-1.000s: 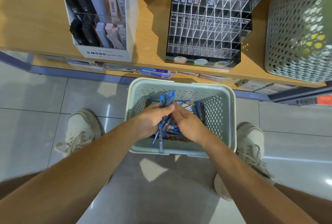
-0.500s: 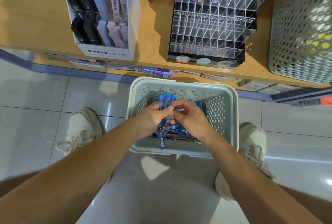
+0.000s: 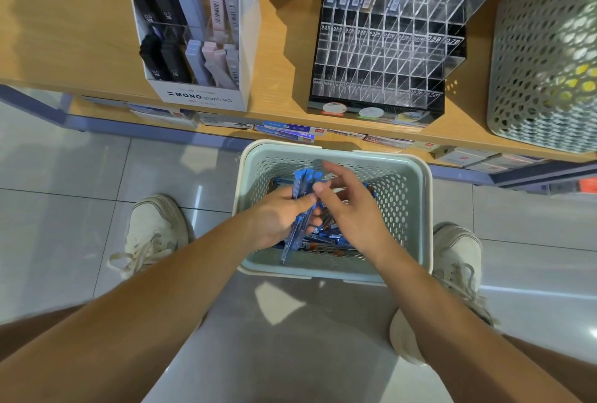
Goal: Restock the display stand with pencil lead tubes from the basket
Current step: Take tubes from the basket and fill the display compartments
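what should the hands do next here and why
Probably lift the bundle of blue tubes up to the display stand: the left hand grips several over the basket, and the stand's lower slots look empty.

display stand (image 3: 387, 57) top cropped, fingertips (image 3: 332, 168) blurred

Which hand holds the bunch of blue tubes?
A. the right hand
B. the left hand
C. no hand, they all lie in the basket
B: the left hand grips the blue tubes over the basket, while the right hand is beside them with its fingers spread.
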